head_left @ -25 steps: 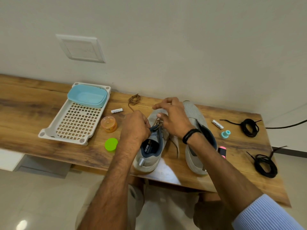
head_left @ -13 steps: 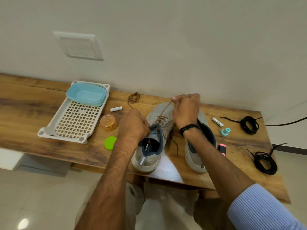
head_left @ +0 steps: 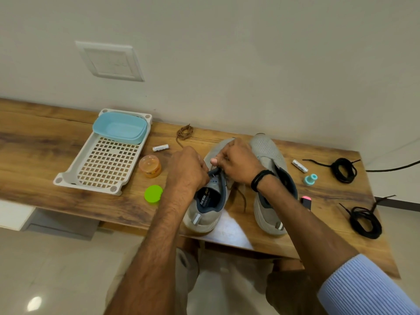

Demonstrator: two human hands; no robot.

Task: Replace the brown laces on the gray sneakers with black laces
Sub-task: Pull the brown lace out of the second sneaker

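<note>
You are on the unlacing step, working on the left sneaker [head_left: 203,214]. It stands near the front edge of the worktop [head_left: 45,155], heel toward you, with the right sneaker [head_left: 268,153] just beside it.

Your left hand [head_left: 186,171] has its fingers curled round the tongue and collar of that shoe, steadying it. Your right hand [head_left: 238,165] sits over the eyelets with its fingers curled tight. They appear to pinch the brown lace [head_left: 242,197], though the pinch itself is hidden under the hand. A loose end of that lace trails toward you between the two shoes.

A coiled lace [head_left: 184,132], also brown, lies on the far side, just beyond your left hand. The right sneaker shows no lace that I can see, so I judge it already stripped. The far black bundle [head_left: 343,167] and the near black bundle [head_left: 366,220] lie to the right, well apart from the shoes and not yet in use.

The next move calls for drawing the lace out one crossing at a time. Hold the tongue down so the shoe neither lifts nor slides off the near edge.
</note>
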